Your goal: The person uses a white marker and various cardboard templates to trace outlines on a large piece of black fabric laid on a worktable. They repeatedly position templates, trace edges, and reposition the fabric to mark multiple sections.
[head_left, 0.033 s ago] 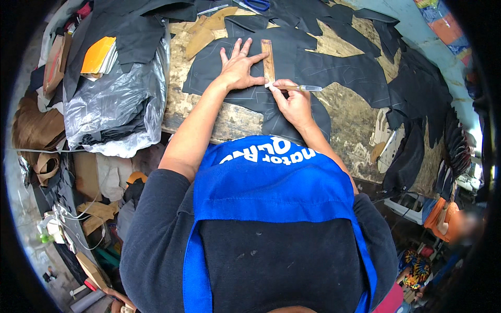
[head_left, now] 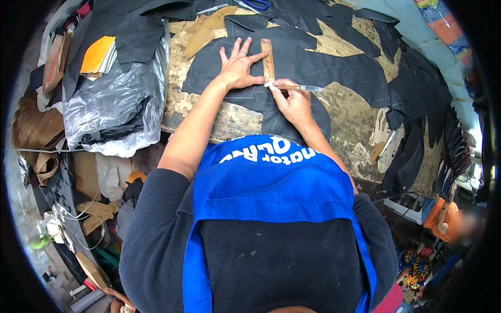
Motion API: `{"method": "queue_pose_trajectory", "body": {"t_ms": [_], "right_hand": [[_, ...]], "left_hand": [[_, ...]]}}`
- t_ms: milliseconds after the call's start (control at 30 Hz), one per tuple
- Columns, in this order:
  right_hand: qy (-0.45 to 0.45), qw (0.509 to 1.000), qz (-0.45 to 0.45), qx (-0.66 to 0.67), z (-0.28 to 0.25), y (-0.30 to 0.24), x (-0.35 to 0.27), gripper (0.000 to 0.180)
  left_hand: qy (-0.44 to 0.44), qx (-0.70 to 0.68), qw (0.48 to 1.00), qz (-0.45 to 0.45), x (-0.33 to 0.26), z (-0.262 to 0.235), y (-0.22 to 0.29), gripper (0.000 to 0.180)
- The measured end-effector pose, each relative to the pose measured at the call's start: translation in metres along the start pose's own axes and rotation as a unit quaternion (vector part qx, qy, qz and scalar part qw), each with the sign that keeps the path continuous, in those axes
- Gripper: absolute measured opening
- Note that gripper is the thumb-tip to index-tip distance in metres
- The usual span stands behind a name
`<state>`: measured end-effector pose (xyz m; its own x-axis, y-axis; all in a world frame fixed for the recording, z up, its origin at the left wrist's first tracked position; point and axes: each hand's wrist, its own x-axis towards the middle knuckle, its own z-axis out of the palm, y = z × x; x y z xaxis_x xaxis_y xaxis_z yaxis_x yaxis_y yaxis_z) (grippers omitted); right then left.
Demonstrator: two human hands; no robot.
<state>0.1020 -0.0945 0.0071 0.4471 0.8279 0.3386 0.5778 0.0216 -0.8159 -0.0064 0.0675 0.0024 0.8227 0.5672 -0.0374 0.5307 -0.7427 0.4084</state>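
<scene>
My left hand [head_left: 237, 71] lies with fingers spread on a sheet of black material [head_left: 206, 68]. Its thumb and index finger rest against a narrow brown strip [head_left: 267, 60], which looks like a wooden pattern or straightedge. In my right hand [head_left: 294, 104] a slim pen [head_left: 311, 88] is pinched, its clear end sticking out to the right. The pen's other end sits by the near, whitish end of the strip; the exact contact is hidden by my fingers. Thin pale outlines run over the black material around both hands.
Black cut pieces [head_left: 344, 70] cover much of the worn wooden table [head_left: 344, 107]. Tan pattern pieces [head_left: 201, 39] and blue-handled scissors [head_left: 257, 4] lie at the far side. Left stands a plastic-covered pile [head_left: 112, 112] with an orange booklet [head_left: 98, 55]. A person in orange [head_left: 443, 219] is at the right.
</scene>
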Motion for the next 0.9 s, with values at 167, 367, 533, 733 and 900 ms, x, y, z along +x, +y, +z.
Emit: {"method": "queue_pose_trajectory", "body": {"t_ms": [167, 367, 533, 733, 900], "right_hand": [[-0.012, 1.0, -0.022, 0.004, 0.002, 0.0, 0.007, 0.01], [0.004, 0.998, 0.032, -0.06, -0.003, 0.008, 0.009, 0.008], [0.069, 0.955, 0.135, 0.257, -0.014, 0.024, 0.013, 0.015], [0.119, 0.94, 0.162, 0.274, -0.019, 0.032, 0.005, 0.019], [0.093, 0.991, -0.089, -0.033, -0.004, 0.014, 0.01, 0.012]], "left_hand": [[0.008, 0.005, 1.0, 0.002, 0.005, -0.001, -0.002, 0.08], [0.005, 0.009, 1.0, -0.001, 0.006, -0.002, -0.002, 0.081], [0.006, -0.012, 1.0, 0.012, 0.006, -0.003, -0.008, 0.081], [0.024, -0.048, 0.998, 0.023, -0.004, -0.01, -0.015, 0.08], [0.017, -0.006, 0.999, -0.027, 0.003, -0.003, 0.015, 0.076]]}}
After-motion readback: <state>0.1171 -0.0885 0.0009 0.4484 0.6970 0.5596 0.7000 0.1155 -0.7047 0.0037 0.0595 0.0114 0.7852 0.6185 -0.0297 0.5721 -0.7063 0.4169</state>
